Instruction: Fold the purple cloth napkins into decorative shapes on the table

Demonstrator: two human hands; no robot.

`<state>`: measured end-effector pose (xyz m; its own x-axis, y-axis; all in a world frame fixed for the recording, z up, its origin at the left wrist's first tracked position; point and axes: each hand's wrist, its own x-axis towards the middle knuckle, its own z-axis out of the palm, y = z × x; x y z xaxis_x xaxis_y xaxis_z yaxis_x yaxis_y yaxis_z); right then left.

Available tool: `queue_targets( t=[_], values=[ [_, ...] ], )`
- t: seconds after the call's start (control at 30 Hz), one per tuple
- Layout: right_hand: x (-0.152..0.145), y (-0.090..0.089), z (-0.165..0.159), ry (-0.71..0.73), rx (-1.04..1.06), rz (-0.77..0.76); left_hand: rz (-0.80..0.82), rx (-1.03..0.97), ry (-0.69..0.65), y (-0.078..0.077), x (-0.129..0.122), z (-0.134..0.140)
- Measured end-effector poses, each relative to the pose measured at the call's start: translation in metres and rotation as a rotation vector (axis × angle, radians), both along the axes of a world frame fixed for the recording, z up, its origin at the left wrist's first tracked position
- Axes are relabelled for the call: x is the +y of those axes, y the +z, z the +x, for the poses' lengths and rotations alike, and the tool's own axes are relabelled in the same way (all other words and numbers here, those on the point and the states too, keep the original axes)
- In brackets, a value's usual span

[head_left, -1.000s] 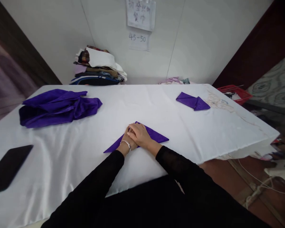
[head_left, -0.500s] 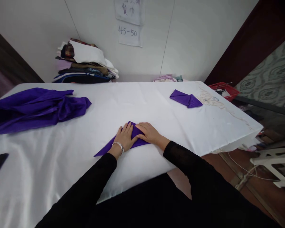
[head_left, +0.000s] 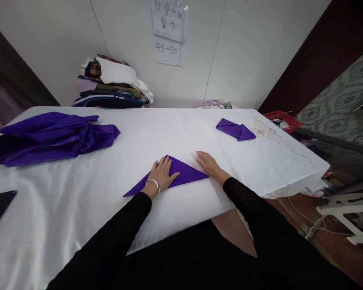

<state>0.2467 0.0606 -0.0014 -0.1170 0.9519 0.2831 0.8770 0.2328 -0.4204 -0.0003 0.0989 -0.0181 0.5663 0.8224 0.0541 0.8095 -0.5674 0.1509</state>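
A purple cloth napkin (head_left: 186, 171), folded into a long flat triangle, lies on the white tablecloth (head_left: 157, 133) before me. Flat on its left half rests my left hand (head_left: 161, 173), fingers spread. My right hand (head_left: 209, 164) is at the triangle's right corner, fingers stretched out, its lower edge by the tip; whether it touches the cloth I cannot tell. Farther back on the right is a smaller folded purple napkin (head_left: 236, 129). A loose heap of purple cloths (head_left: 54, 139) lies at the left, its pieces crumpled together.
A stack of folded clothes (head_left: 111, 86) stands behind the table against the wall, under handwritten paper signs (head_left: 169, 52). At the left edge lies a dark flat object (head_left: 0, 207). A red basket (head_left: 286, 121) is beyond the right end, and a white plastic stool (head_left: 351, 217) stands on the floor.
My right hand has slid rightward off the middle of the napkin to its right corner, uncovering that half. My left hand stays on the napkin. The view has tilted slightly up.
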Motion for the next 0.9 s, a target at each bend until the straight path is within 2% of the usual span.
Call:
queue_targets(
  t=[0.07,0.2,0.27,0.33,0.47,0.67,0.77,0.9],
  values=[
    [-0.004,0.007,-0.017,-0.006,0.009,0.031,0.001,0.000,0.000,-0.001,0.000,0.000],
    [-0.013,0.022,-0.079,0.333,-0.048,0.002,-0.009,0.038,-0.025,0.000,-0.002,-0.002],
    [-0.011,0.024,-0.105,0.419,-0.056,-0.033,-0.017,0.075,-0.058,0.001,-0.003,-0.003],
    [-0.005,0.021,-0.120,0.440,-0.059,-0.069,-0.014,0.093,-0.073,0.002,-0.004,-0.004],
    [0.007,0.006,-0.121,0.434,-0.068,-0.142,-0.017,0.072,-0.067,0.001,-0.006,-0.004],
    [0.011,-0.006,-0.115,0.402,-0.090,-0.125,-0.021,0.028,-0.043,-0.006,-0.003,-0.008],
    [0.012,-0.011,-0.117,0.373,-0.131,-0.144,-0.006,-0.012,0.024,-0.005,0.005,-0.029],
    [0.013,-0.015,-0.118,0.350,-0.214,-0.157,0.042,-0.046,0.251,0.003,0.019,-0.086]
  ],
)
